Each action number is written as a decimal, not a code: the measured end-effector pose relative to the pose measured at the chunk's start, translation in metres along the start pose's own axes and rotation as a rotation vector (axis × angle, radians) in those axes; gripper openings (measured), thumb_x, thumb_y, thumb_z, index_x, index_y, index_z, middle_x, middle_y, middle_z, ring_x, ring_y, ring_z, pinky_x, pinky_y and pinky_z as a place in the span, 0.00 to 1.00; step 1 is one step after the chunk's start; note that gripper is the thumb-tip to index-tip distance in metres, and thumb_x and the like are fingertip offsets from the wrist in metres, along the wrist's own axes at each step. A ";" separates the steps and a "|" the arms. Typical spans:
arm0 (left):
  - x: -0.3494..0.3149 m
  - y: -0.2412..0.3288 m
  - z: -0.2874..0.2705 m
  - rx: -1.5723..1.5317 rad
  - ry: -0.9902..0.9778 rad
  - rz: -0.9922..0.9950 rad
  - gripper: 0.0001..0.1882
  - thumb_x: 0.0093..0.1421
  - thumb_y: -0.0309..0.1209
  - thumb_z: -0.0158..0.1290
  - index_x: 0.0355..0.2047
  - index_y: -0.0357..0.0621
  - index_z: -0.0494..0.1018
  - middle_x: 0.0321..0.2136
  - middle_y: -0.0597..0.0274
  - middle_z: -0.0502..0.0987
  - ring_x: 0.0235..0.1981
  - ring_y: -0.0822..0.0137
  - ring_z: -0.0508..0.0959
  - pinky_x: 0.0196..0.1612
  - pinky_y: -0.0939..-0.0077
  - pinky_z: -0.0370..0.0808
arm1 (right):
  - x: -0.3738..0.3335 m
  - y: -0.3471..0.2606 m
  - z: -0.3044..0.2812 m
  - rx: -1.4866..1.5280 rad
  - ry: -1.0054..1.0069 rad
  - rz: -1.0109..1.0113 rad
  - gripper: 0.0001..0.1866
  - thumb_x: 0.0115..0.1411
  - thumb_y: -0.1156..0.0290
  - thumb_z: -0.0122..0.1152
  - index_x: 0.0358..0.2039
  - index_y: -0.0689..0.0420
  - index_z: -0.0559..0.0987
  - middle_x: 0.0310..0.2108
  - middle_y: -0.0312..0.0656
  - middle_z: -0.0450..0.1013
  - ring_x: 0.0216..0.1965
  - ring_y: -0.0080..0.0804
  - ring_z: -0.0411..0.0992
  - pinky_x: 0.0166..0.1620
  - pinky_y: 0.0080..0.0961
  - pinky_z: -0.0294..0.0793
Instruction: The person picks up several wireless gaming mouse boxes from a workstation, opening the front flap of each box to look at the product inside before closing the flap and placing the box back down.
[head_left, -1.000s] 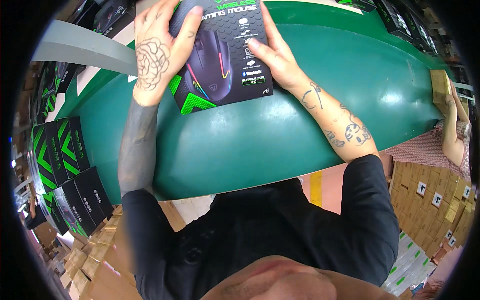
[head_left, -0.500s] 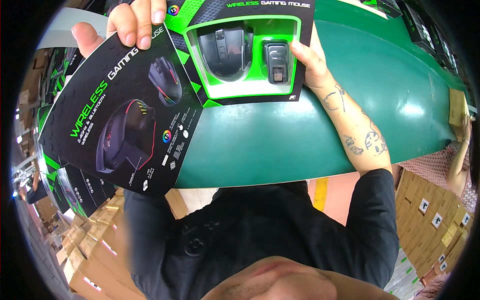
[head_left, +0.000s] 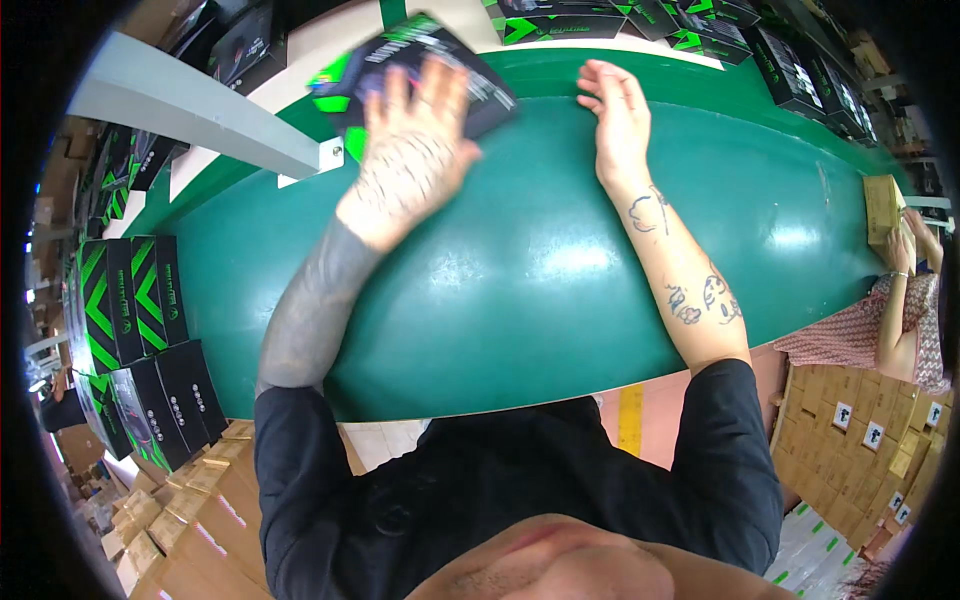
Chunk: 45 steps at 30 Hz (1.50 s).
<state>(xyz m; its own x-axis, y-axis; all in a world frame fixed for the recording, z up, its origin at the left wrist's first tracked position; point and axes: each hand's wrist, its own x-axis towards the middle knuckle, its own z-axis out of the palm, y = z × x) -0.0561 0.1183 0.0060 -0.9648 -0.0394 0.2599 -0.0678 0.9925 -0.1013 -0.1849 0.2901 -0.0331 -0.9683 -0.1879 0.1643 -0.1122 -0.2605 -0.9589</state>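
Note:
At the far side of the green table [head_left: 520,330], a black and green gaming mouse box [head_left: 484,92] lies tilted and a little blurred. My left hand [head_left: 410,160] rests over it, back of the hand up and fingers spread across the box; the fingers are open. To the right of the box, my right hand [head_left: 620,120] hovers apart from it. Its fingers are loosely bent and hold nothing. The mouse and the window of the box cannot be seen from here.
A grey metal post [head_left: 200,105] stands at the far left. Similar boxes [head_left: 560,28] line the far ledge, and more boxes [head_left: 125,300] stack at the left. At the right edge a co-worker's hands [head_left: 905,245] touch a brown carton [head_left: 882,210]. Cartons [head_left: 850,425] stand below.
The box, held up near me with its front flap open, has moved away to the far side with its window out of sight. My right hand has let go of it.

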 end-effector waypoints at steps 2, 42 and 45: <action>0.035 -0.034 0.019 0.404 0.216 -0.112 0.38 0.50 0.40 0.56 0.59 0.44 0.54 0.59 0.51 0.55 0.58 0.44 0.57 0.54 0.45 0.59 | 0.002 0.006 0.001 -0.117 -0.008 -0.042 0.12 0.60 0.63 0.56 0.38 0.57 0.75 0.35 0.35 0.73 0.36 0.20 0.70 0.41 0.16 0.68; -0.012 -0.027 0.031 -1.615 0.249 -0.262 0.31 0.67 0.49 0.24 0.56 0.35 0.59 0.54 0.50 0.65 0.59 0.62 0.59 0.63 0.69 0.47 | -0.025 -0.042 0.025 -0.723 -0.539 -0.092 0.18 0.51 0.60 0.63 0.40 0.55 0.78 0.40 0.41 0.74 0.43 0.32 0.72 0.46 0.27 0.70; -0.010 -0.025 0.033 -1.646 0.147 -0.364 0.32 0.66 0.50 0.25 0.55 0.34 0.60 0.54 0.50 0.65 0.59 0.62 0.59 0.63 0.69 0.47 | -0.034 -0.038 0.030 -0.941 -0.442 -0.294 0.13 0.52 0.61 0.63 0.31 0.57 0.81 0.32 0.40 0.76 0.35 0.29 0.75 0.42 0.25 0.72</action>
<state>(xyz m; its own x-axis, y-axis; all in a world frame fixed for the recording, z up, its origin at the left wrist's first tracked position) -0.0531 0.0905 -0.0257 -0.9232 -0.3605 0.1329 0.1436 -0.0032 0.9896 -0.1409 0.2781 0.0044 -0.7307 -0.6106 0.3054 -0.6357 0.4454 -0.6305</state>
